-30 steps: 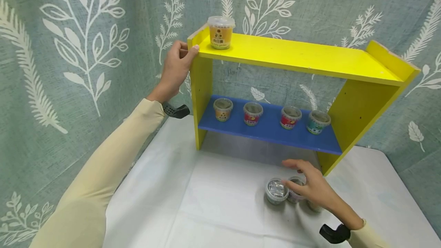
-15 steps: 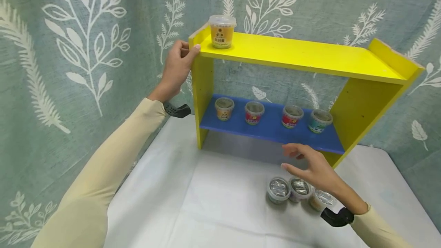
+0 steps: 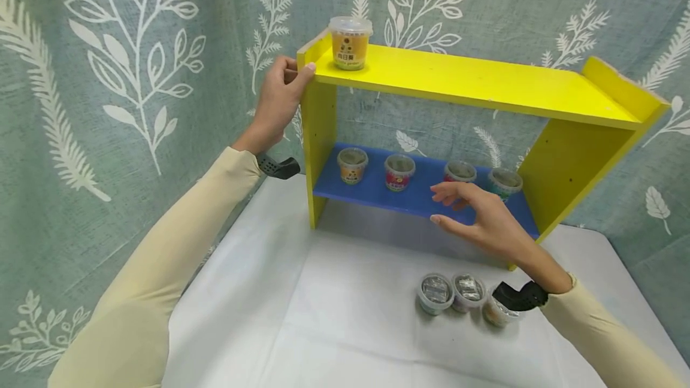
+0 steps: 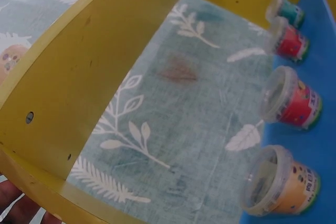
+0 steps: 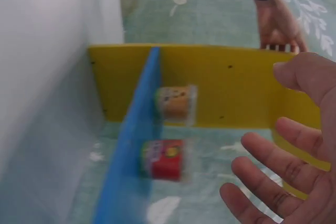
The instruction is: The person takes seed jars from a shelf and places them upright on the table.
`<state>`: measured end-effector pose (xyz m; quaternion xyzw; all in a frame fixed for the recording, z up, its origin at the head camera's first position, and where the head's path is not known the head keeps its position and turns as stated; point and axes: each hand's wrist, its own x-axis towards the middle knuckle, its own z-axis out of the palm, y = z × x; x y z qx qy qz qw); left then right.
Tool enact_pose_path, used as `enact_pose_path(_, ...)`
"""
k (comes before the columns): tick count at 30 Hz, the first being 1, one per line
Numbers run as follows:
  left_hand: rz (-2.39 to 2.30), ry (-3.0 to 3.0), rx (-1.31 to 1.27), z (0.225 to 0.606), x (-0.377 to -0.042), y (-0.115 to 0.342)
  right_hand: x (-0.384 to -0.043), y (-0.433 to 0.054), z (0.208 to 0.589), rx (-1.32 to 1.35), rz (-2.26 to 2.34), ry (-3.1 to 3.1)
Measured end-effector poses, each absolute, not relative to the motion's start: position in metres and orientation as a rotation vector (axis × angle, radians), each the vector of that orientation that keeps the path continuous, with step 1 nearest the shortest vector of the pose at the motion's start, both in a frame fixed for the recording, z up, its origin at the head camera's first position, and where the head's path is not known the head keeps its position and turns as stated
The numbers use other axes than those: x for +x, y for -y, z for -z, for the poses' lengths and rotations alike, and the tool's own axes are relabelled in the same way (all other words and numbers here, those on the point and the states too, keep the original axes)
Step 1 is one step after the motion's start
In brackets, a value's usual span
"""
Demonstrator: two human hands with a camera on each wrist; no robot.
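At top centre, the cup [image 3: 350, 47] could topple if your left hand [image 3: 277, 99], gripping the shelf [image 3: 474, 81], jerks; your right hand [image 3: 489, 220] gapes empty.

Head view: white table [image 3: 350, 334] bears shelf [image 3: 485, 79], two o'clock, and three cups [image 3: 468, 292], four o'clock; shelf bears five cups [image 3: 398, 179].
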<state>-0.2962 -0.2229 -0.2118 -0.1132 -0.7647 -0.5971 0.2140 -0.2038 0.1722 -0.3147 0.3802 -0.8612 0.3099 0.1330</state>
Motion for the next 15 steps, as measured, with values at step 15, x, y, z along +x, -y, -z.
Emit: enact_pose_path(15, 1.636, 2.134, -0.313, 0.212, -0.294, 0.223, -0.227, -0.130, 0.236, 1.160, -0.963, 2.361)
